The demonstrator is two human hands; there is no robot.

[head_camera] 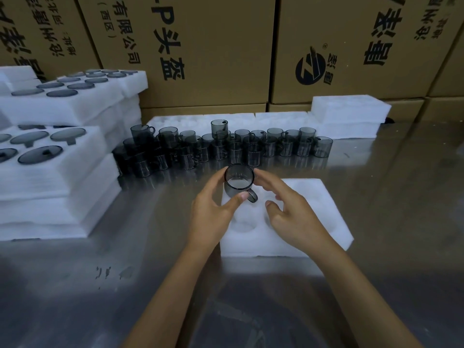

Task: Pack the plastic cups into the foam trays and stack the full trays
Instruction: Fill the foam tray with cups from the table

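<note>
Plastic cups [226, 146], smoke-grey and see-through, crowd the back of a shiny metal table [75, 285] in loose rows, a few stacked one on another, as a person packs them at a workbench walled in by brown cardboard cartons [206, 46] printed with black characters. White foam trays [349, 109] lie along the far edge behind the cups. On the left stand stacks of filled trays [57, 169], their round pockets showing dark grey discs.

At the centre, one handled cup [238, 183] is held upright over the far left corner of an open foam tray [324, 212] that sits flat on the table in front of the person. Round pockets in the tray show bare white foam near the hands. The cup's handle points toward the camera and slightly right.

The left hand [213, 209] grips the cup, fingers curled around its far left side and the thumb [241, 197] pressed against the near wall beside the handle. The right hand [291, 209] hovers just right of the cup with fingers spread and gently curved, holding nothing; its fingertips are very near the rim, though whether they touch it cannot be told. Both bare forearms reach in from the bottom edge
</note>
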